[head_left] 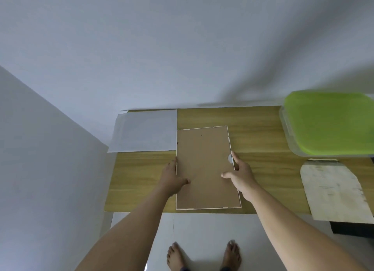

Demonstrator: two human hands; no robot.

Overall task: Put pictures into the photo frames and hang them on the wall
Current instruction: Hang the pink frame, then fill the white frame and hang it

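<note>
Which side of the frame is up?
Back side up: the frame shows its brown backing board, lying flat on the table.

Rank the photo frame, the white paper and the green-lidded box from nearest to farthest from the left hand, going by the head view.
From the left hand:
1. photo frame: face down at the table's middle, its left edge touching the hand.
2. white paper: just beyond the hand, at the table's far left.
3. green-lidded box: across the table, at the far right.
</note>
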